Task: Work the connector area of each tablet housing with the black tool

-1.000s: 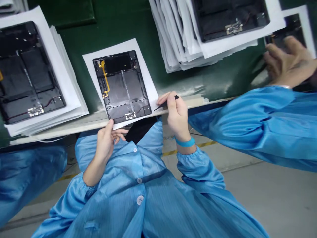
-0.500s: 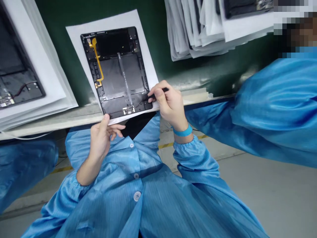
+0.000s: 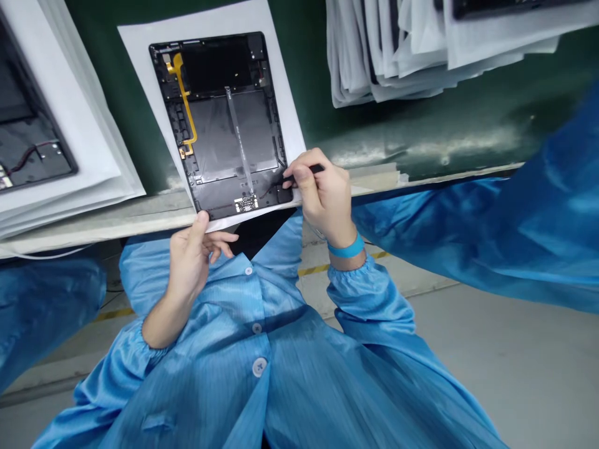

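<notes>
Tablet housing [image 3: 234, 134] holds a yellow flex cable [image 3: 186, 100], black pick [image 3: 313, 169] in right hand [image 3: 325, 202].

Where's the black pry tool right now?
In the head view, the black pry tool is pinched in the right hand, its tip at the lower right corner of the tablet back housing.

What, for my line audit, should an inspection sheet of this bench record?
surface: dark green bench mat
job's things: opened tablet housing on a white sheet
clutter: stacked white sheets; second tablet housing at left
hands: left hand, thumb on the sheet's lower edge; right hand pinches a black pointed tool at the housing's lower right corner
cables: yellow flex cable; thin dark wire
surroundings: grey floor, yellow line, another person's blue sleeve
</notes>
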Demonstrator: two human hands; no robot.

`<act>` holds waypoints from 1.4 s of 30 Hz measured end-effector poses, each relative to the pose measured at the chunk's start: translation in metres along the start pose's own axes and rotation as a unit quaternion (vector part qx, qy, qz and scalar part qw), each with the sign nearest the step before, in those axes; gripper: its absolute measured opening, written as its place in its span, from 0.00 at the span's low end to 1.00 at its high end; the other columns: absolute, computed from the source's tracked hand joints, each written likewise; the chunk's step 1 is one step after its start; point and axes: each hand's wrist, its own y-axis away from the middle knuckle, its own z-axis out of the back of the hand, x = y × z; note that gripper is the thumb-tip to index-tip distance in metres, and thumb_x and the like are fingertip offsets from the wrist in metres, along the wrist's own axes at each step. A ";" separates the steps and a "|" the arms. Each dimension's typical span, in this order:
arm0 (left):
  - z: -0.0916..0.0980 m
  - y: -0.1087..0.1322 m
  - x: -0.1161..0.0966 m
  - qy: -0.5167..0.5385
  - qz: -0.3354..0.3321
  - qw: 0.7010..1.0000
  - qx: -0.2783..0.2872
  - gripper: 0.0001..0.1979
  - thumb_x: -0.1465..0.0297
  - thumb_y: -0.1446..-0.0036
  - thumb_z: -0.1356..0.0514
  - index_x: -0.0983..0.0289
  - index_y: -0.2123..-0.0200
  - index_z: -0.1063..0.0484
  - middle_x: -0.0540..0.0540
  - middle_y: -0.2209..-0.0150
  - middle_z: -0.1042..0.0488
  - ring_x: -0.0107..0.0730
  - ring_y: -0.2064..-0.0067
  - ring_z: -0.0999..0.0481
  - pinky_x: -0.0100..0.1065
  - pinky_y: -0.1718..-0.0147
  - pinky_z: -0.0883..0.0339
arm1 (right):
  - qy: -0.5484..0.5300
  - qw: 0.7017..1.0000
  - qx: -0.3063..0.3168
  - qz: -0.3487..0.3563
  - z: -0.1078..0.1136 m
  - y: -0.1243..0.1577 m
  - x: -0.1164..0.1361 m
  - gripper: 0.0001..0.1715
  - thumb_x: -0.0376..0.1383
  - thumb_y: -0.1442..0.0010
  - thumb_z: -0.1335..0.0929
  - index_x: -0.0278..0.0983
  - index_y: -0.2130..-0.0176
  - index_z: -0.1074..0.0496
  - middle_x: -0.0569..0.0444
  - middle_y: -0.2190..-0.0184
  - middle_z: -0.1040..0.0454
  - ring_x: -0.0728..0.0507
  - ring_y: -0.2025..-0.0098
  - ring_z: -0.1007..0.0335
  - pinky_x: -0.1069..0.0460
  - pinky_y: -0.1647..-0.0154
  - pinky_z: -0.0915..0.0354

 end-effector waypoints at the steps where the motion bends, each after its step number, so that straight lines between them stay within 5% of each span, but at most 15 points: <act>1: 0.000 0.000 0.000 -0.001 0.000 1.000 -0.003 0.33 0.42 0.39 0.28 0.66 0.80 0.21 0.67 0.72 0.15 0.30 0.81 0.24 0.26 0.85 0.46 | 0.004 1.000 0.002 0.000 -0.001 0.000 0.000 0.32 0.63 0.18 0.38 0.43 0.59 0.26 0.53 0.63 0.24 0.40 0.56 0.21 0.37 0.40 0.23; 6: 0.000 0.002 0.001 -0.012 -0.001 1.000 -0.017 0.32 0.44 0.37 0.30 0.66 0.79 0.21 0.67 0.71 0.14 0.29 0.81 0.24 0.27 0.85 0.46 | 0.017 0.999 0.025 -0.014 -0.004 -0.004 -0.001 0.32 0.66 0.25 0.32 0.44 0.64 0.28 0.52 0.65 0.29 0.35 0.50 0.24 0.30 0.33 0.28; 14: -0.004 0.007 -0.001 -0.003 -0.035 0.998 -0.048 0.29 0.47 0.39 0.27 0.66 0.77 0.23 0.66 0.70 0.14 0.29 0.81 0.23 0.28 0.84 0.45 | 0.060 0.996 0.056 0.042 -0.005 -0.009 0.004 0.37 0.69 0.22 0.40 0.44 0.63 0.30 0.52 0.65 0.27 0.37 0.55 0.27 0.33 0.36 0.31; 16: -0.007 0.006 0.000 0.008 -0.045 0.998 -0.051 0.28 0.48 0.39 0.26 0.65 0.76 0.22 0.65 0.70 0.13 0.30 0.81 0.22 0.27 0.83 0.44 | 0.053 0.998 0.009 0.036 -0.004 -0.004 0.010 0.36 0.67 0.20 0.42 0.44 0.63 0.29 0.51 0.65 0.26 0.37 0.57 0.27 0.34 0.38 0.30; 21: -0.008 0.007 0.003 0.020 -0.029 0.998 -0.059 0.26 0.47 0.44 0.26 0.65 0.77 0.22 0.65 0.69 0.13 0.30 0.80 0.22 0.28 0.83 0.44 | -0.037 0.965 -0.258 -0.007 0.003 0.026 0.026 0.28 0.58 0.17 0.39 0.45 0.64 0.30 0.51 0.65 0.26 0.37 0.60 0.24 0.38 0.48 0.26; 24: 0.004 0.022 0.003 0.008 0.011 0.999 -0.041 0.27 0.45 0.46 0.26 0.64 0.76 0.19 0.64 0.70 0.14 0.31 0.79 0.22 0.28 0.81 0.40 | -0.096 0.948 -0.302 -0.040 0.013 0.053 0.031 0.29 0.58 0.20 0.34 0.45 0.68 0.35 0.55 0.70 0.26 0.39 0.65 0.24 0.41 0.53 0.27; 26: 0.015 0.042 0.005 -0.007 0.032 0.999 -0.020 0.29 0.43 0.45 0.26 0.64 0.78 0.18 0.63 0.75 0.16 0.33 0.80 0.22 0.30 0.80 0.39 | -0.103 0.951 -0.271 -0.105 0.019 0.070 0.031 0.32 0.59 0.22 0.32 0.44 0.70 0.37 0.55 0.71 0.23 0.41 0.67 0.25 0.44 0.55 0.28; 29: 0.034 0.075 0.013 -0.027 0.044 0.999 0.013 0.34 0.37 0.45 0.27 0.63 0.81 0.19 0.63 0.81 0.21 0.38 0.82 0.24 0.32 0.82 0.39 | -0.092 0.959 -0.132 -0.233 0.020 0.081 0.027 0.36 0.68 0.26 0.32 0.42 0.67 0.26 0.50 0.67 0.18 0.40 0.63 0.22 0.45 0.55 0.27; 32: 0.052 0.089 0.022 -0.053 0.045 0.996 0.064 0.37 0.33 0.45 0.28 0.62 0.81 0.17 0.62 0.83 0.23 0.38 0.83 0.26 0.33 0.82 0.39 | -0.132 0.951 -0.004 -0.280 0.006 0.072 0.028 0.40 0.73 0.35 0.29 0.42 0.70 0.32 0.57 0.73 0.29 0.44 0.70 0.33 0.49 0.64 0.34; 37: 0.070 0.056 0.020 -0.059 -0.002 0.994 0.087 0.36 0.32 0.60 0.22 0.60 0.81 0.20 0.56 0.78 0.20 0.38 0.73 0.23 0.35 0.71 0.29 | -0.132 0.961 0.003 -0.245 -0.020 0.054 0.043 0.43 0.64 0.45 0.19 0.44 0.72 0.47 0.64 0.73 0.45 0.48 0.69 0.48 0.51 0.64 0.43; 40: 0.063 0.030 0.018 -0.007 -0.019 0.998 0.058 0.45 0.21 0.52 0.36 0.61 0.69 0.16 0.60 0.66 0.14 0.47 0.62 0.15 0.40 0.60 0.21 | -0.159 0.951 0.019 -0.263 -0.023 0.064 0.048 0.42 0.64 0.44 0.20 0.44 0.71 0.47 0.64 0.72 0.45 0.48 0.69 0.49 0.52 0.64 0.43; 42: 0.053 0.024 0.020 0.017 -0.022 0.999 0.040 0.44 0.24 0.46 0.38 0.62 0.61 0.15 0.62 0.60 0.12 0.50 0.54 0.13 0.43 0.52 0.19 | -0.172 0.946 0.031 -0.273 -0.022 0.078 0.049 0.42 0.66 0.42 0.22 0.45 0.70 0.47 0.64 0.71 0.45 0.47 0.68 0.50 0.51 0.64 0.44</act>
